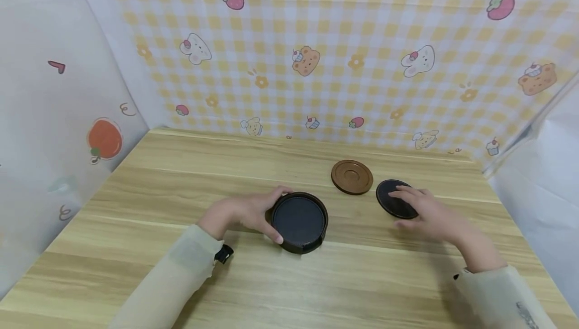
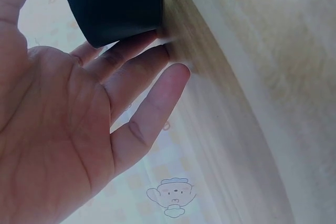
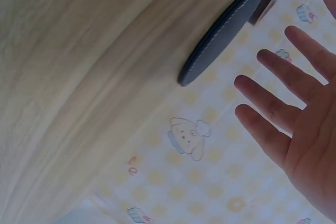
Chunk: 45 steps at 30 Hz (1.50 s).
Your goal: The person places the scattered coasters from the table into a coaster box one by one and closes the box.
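Observation:
A round black coaster holder [image 1: 302, 250] with a notch in its front rim stands on the table, and a black leather coaster [image 1: 299, 220] lies inside it. My left hand [image 1: 253, 211] grips the holder from its left side, thumb at the front and fingers round the back. In the left wrist view those fingers lie against the dark holder wall [image 2: 115, 6]. Over at the right, my right hand [image 1: 431, 218] hovers with spread fingers above another stitched black coaster [image 1: 391, 202]. The right wrist view has a gap between these fingertips and the coaster [image 3: 220, 40].
A brown round wooden coaster [image 1: 352, 177] with a ringed centre lies behind and left of the loose black one. The wood-grain table [image 1: 203, 166] ends at a patterned checked cloth [image 1: 280, 88] at the back, with white sheets [image 1: 40, 133] at the sides.

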### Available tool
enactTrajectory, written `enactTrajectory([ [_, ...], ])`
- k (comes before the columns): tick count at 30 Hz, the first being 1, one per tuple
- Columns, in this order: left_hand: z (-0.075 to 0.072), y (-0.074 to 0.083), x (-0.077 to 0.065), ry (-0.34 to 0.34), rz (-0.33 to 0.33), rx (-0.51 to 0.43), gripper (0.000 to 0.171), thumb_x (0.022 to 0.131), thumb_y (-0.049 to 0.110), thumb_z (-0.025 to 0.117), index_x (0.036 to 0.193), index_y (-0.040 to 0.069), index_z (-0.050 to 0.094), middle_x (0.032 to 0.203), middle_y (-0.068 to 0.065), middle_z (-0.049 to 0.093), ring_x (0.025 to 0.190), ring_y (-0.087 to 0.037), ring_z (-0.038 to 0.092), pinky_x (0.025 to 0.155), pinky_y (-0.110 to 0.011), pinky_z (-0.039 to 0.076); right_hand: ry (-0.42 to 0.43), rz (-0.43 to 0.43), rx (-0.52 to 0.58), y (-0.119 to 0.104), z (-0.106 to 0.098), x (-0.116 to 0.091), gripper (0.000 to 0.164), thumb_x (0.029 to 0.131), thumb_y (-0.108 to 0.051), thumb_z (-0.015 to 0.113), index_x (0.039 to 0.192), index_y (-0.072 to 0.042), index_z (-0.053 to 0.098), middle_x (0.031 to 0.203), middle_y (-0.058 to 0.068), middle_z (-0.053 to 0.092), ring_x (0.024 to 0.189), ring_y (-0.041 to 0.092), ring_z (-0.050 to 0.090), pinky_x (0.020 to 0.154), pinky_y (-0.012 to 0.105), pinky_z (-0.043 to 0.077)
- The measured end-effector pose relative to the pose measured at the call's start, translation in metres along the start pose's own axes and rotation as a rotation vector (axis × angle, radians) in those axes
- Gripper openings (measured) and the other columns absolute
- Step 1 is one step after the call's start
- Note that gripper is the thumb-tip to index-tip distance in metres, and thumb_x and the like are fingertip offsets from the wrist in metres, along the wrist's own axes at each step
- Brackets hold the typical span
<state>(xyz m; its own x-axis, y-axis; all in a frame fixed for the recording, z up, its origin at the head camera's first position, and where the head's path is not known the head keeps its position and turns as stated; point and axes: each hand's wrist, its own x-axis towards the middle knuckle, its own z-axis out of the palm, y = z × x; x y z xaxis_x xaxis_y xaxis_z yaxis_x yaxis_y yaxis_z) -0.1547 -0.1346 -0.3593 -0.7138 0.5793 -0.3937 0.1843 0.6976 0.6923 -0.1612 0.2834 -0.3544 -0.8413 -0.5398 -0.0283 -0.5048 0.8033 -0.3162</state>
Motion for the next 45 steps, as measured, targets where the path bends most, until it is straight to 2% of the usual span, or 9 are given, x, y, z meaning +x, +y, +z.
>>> enactTrajectory([
  [5,0.001,0.001,0.000,-0.002,-0.001,-0.002,0.116,0.070,0.037,0.091,0.157,0.028,0.015,0.156,-0.003,0.038,0.141,-0.022,0.041,0.115,-0.044,0.033,-0.009,0.024,0.003,0.012,0.001,0.003,0.064,0.085,-0.035,0.078,0.135,-0.001,0.056,0.143,0.036,0.044,0.120,0.063,0.044,0.092,0.070,0.042],
  [13,0.002,0.001,0.001,-0.010,-0.010,0.000,0.116,0.071,0.038,0.090,0.158,0.027,0.014,0.157,-0.004,0.037,0.142,-0.023,0.039,0.115,-0.044,0.033,-0.061,0.084,0.007,0.031,-0.002,0.010,0.068,0.087,-0.040,0.074,0.139,-0.003,0.053,0.148,0.034,0.039,0.126,0.063,0.036,0.094,0.071,0.038],
  [22,0.004,0.000,0.002,-0.014,0.006,-0.006,0.115,0.071,0.038,0.090,0.157,0.026,0.015,0.157,-0.006,0.037,0.142,-0.024,0.039,0.115,-0.045,0.032,-0.107,0.113,0.005,0.041,-0.001,0.014,0.077,0.080,-0.043,0.080,0.139,-0.002,0.052,0.147,0.038,0.036,0.124,0.066,0.036,0.093,0.073,0.038],
  [30,0.005,0.001,0.003,-0.009,0.004,-0.012,0.115,0.071,0.037,0.090,0.157,0.026,0.014,0.157,-0.005,0.037,0.142,-0.024,0.040,0.115,-0.045,0.033,-0.168,0.131,0.045,0.043,0.002,0.017,0.084,0.079,-0.046,0.080,0.142,-0.001,0.047,0.149,0.038,0.030,0.123,0.067,0.034,0.090,0.072,0.039],
  [39,0.002,0.001,0.001,-0.007,-0.004,-0.008,0.115,0.071,0.037,0.090,0.157,0.027,0.015,0.157,-0.005,0.036,0.141,-0.024,0.040,0.114,-0.045,0.034,-0.161,0.139,0.038,0.036,0.002,0.028,0.077,0.079,-0.041,0.082,0.134,0.002,0.048,0.140,0.035,0.046,0.117,0.056,0.044,0.091,0.064,0.042],
  [45,-0.001,0.002,0.000,-0.009,-0.005,-0.014,0.113,0.070,0.036,0.091,0.156,0.026,0.017,0.157,-0.006,0.036,0.141,-0.023,0.040,0.116,-0.044,0.032,-0.144,0.122,0.000,0.036,0.004,0.034,0.071,0.078,-0.038,0.082,0.130,-0.001,0.052,0.139,0.034,0.048,0.109,0.049,0.047,0.086,0.059,0.045],
])
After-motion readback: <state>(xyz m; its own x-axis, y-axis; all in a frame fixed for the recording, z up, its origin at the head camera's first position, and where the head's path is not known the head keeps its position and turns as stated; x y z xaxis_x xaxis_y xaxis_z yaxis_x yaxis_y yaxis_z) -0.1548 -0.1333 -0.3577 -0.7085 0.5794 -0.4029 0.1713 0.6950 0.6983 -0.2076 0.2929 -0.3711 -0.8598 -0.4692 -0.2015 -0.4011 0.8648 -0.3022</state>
